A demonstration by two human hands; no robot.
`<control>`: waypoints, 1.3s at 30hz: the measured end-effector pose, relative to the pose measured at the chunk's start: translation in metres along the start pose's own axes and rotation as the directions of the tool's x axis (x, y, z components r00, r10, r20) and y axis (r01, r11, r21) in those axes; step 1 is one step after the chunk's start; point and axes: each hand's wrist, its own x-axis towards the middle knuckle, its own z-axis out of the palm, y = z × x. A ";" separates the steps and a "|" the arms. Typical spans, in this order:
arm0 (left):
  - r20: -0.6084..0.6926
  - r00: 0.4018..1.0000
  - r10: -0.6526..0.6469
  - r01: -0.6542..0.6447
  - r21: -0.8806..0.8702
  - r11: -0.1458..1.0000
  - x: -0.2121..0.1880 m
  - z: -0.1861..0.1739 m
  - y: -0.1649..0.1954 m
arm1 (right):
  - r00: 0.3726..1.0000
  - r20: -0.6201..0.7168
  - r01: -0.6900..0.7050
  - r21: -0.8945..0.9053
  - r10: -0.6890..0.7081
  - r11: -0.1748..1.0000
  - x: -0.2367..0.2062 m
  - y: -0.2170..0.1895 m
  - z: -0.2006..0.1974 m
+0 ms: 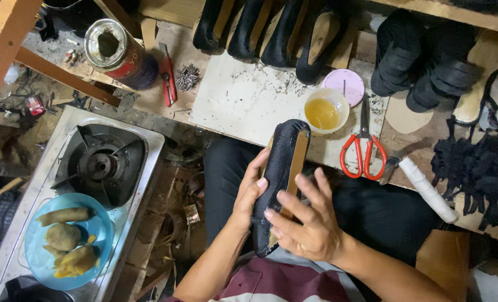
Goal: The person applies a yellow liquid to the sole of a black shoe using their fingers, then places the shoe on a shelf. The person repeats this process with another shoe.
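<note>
Cluttered and low, the worktop (243, 100) carries a pale, scuffed board with a row of dark shoes (271, 33) standing along its far edge. Near its right corner sits a small white cup of amber glue (323, 112), a pink lid (345, 85) just behind it, and red-handled scissors (363, 146) just to the right. A white spool of thread (428, 189) lies further right, beside a heap of black straps (472, 168).

Over the person's lap, a black shoe upper on a tan sole (285, 168) is held sole side up (toe pointing away, towards the cup). The left hand (250, 193) wraps the shoe's left side, its grip closed around the edge with the thumb lying on the black fabric. The right hand (307, 218) lies over the heel end, fingers spread and fairly flat, fingertips pressing the fabric at the lower left rim; it presses rather than pinches. So the shoe sits between both hands, touching each.

To the left stands a single-burner gas stove (101, 165), and a blue plate of fried snacks (64, 240) rests on its near end. Behind it lies an opened tin can (120, 53) on its side, with red pliers (168, 78) and a small pile of nails (187, 77) close by.
</note>
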 end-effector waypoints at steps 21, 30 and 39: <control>0.160 0.987 0.024 -0.006 -0.116 0.993 -0.005 -0.007 0.006 | 0.960 -0.004 -0.282 -0.003 0.282 0.960 0.027 0.057 -0.024; -0.041 0.995 -0.095 0.087 -0.158 0.984 -0.011 -0.014 0.021 | 0.840 0.214 -0.406 -0.361 0.499 0.839 0.044 0.152 -0.009; -0.053 0.995 -0.091 0.080 -0.178 0.981 -0.014 -0.020 0.021 | 0.799 0.260 -0.433 -0.378 0.542 0.819 0.042 0.158 -0.015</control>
